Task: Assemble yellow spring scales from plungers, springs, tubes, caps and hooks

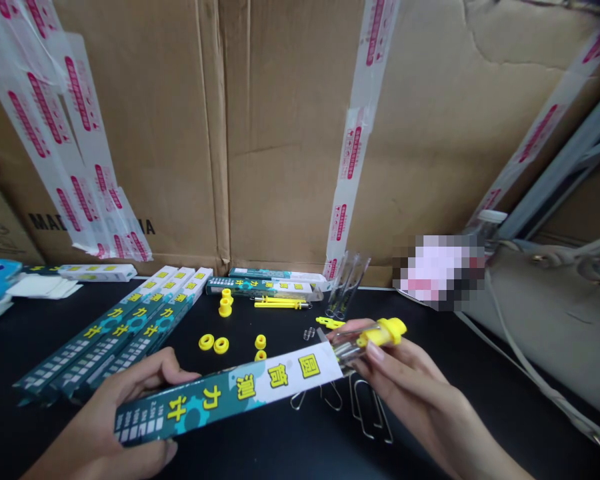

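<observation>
While the left hand (130, 407) cradles a long teal-and-white carton (230, 393) across the lower middle of the frame, the right hand (405, 380) holds a clear plastic tube (367, 340) with a yellow cap (387, 331) at the carton's open end. The tube's far end appears to sit at or just inside the mouth, though I can't tell exactly how far. The left fingers (165, 372) are closed around the carton, and the right fingers (375, 353) curl around the tube, gripping it.

If the tube meets the opening at a slant, its end could catch on the carton's edge and crease or split the thin card. Too tight a squeeze from the left hand could also buckle the carton and pinch the opening. Loose wire hooks (365, 413) lie just below the tube, so a slip would drop it among them. Small yellow rings (213, 343) sit near the carton, where a careless swing could scatter them. A row of matching cartons (115, 333) lies at the left on the black bench (265, 453), and a cardboard wall (290, 133) strapped with printed tape (355, 140) rises behind.
</observation>
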